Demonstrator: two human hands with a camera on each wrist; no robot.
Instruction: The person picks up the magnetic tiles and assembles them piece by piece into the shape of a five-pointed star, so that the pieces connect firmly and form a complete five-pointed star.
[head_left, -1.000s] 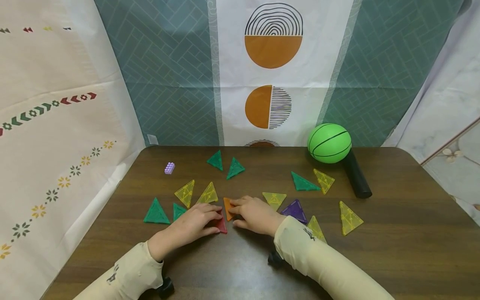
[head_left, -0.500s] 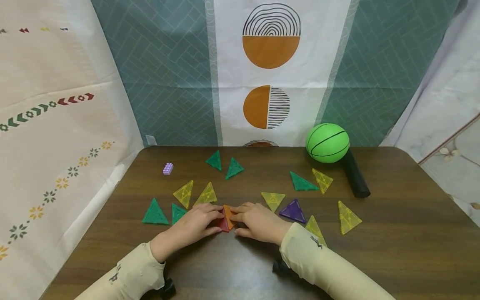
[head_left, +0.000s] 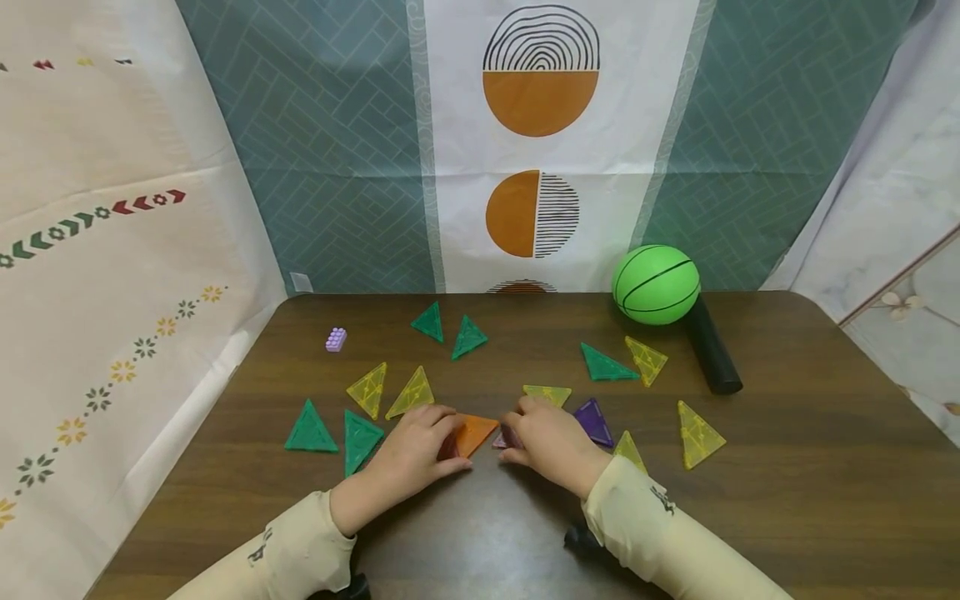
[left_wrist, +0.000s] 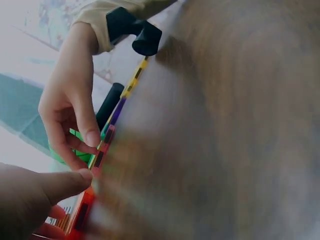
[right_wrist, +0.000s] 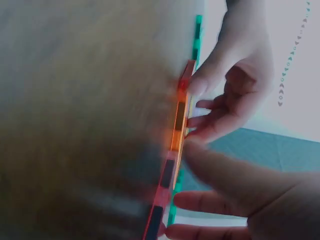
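Note:
In the head view my left hand (head_left: 420, 446) holds translucent magnetic tiles flat on the table, thumb at the near side. An orange triangular magnetic tile (head_left: 474, 433) shows beyond its fingers. A red tile (right_wrist: 187, 75) lies against the orange one at the left thumb in the right wrist view. My right hand (head_left: 555, 442) curls over a pink magnetic tile (head_left: 501, 440), mostly hidden under its fingers. Seen edge-on in the right wrist view, the pink tile (right_wrist: 163, 187) adjoins the orange tile (right_wrist: 178, 120). Whether their edges touch is hard to tell.
Several green tiles, such as one (head_left: 311, 429) at the left, and several yellow tiles, like one (head_left: 699, 435) at the right, lie about. A purple tile (head_left: 594, 422) sits by the right hand. Farther back are a lilac brick (head_left: 336, 339), a green ball (head_left: 656, 285) and a black cylinder (head_left: 712, 350).
The orange tile came against the red tile and has turned, now lying wider between the hands. My right hand left it, moved right and now has the pink tile. My left hand shifted slightly right.

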